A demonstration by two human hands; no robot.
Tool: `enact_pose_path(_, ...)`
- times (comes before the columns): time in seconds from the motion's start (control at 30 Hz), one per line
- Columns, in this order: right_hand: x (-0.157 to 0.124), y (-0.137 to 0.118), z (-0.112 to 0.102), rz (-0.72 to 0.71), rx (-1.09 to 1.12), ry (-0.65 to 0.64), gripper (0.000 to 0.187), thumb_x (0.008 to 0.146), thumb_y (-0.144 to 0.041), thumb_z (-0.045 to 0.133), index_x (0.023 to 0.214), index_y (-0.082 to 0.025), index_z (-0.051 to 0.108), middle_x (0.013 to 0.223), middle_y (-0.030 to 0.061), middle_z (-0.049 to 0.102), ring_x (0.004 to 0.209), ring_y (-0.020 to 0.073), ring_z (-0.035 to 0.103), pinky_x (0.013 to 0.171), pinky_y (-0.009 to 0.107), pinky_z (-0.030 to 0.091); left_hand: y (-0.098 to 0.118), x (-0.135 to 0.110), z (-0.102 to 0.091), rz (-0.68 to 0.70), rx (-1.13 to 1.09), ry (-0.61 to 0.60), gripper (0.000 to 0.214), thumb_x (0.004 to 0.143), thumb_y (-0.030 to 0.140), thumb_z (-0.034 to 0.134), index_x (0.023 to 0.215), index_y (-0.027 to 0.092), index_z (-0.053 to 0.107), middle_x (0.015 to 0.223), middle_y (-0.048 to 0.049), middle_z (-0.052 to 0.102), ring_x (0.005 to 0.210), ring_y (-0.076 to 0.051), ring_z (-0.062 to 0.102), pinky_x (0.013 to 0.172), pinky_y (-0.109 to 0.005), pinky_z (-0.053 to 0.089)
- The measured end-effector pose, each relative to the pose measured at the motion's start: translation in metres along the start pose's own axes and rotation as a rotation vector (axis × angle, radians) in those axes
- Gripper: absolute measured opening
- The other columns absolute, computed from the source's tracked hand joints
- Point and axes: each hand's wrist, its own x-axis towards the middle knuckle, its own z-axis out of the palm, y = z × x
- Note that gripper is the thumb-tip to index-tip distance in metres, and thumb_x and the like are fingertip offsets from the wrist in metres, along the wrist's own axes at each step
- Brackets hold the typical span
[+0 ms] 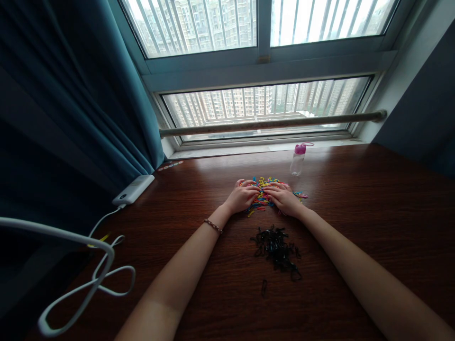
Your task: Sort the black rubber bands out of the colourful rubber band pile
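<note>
A heap of small coloured loops (262, 194), in yellow, blue, red and pink, lies on the dark wooden table. They look like paper clips or rubber bands; I cannot tell which. My left hand (243, 195) rests against the heap's left side, fingers outstretched and slightly curved over it. From the right, my right hand (282, 196) lies on the heap with its fingers extended toward the left hand. Some loops are hidden beneath both hands. Nearer to me, between my forearms, is a pile of similar black loops (277, 247), with one black loop (263, 287) apart from it.
A clear bottle with a pink lid (297, 163) stands behind the heap near the window. On the left are a white power bank or adapter (133, 189) and a looping white cable (112, 255). A blue curtain (117, 94) hangs beside the table (373, 203).
</note>
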Motion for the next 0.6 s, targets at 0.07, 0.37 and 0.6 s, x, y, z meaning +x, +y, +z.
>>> enact_pose_path(0.07,0.0000,0.0000,0.0000,-0.003,0.012,0.012,0.032,0.090,-0.032,0.036,0.114,-0.028,0.056,0.121,0.0001,0.056,0.119,0.0227,0.039,0.097,0.046,0.027,0.0009,0.0000,-0.0005,-0.008,0.004,0.006,0.025,0.087,0.028,0.040,0.093,0.026,0.065,0.105,0.0015,0.064,0.113,-0.019,0.043,0.101,-0.041,0.016)
enact_pose_path(0.37,-0.0002,-0.0036,-0.0046,-0.033,0.010,0.103,0.031,0.089,-0.026,0.038,0.115,-0.026,0.056,0.119,0.0024,0.056,0.117,0.0226,0.040,0.097,0.044,0.028,0.0021,0.0006,-0.0012,-0.112,0.034,0.110,0.025,0.086,0.024,0.039,0.089,0.020,0.064,0.098,-0.0040,0.065,0.107,-0.019,0.047,0.099,-0.041,0.020)
enact_pose_path(0.6,-0.0008,-0.0045,-0.0074,-0.025,0.177,0.220,0.032,0.090,-0.025,0.034,0.107,-0.015,0.060,0.111,0.0100,0.058,0.102,0.0194,0.053,0.091,0.033,0.040,-0.0049,0.0004,0.0028,-0.263,0.069,0.252,0.020,0.083,0.023,0.044,0.084,0.019,0.063,0.093,-0.0058,0.064,0.102,-0.021,0.050,0.095,-0.040,0.031)
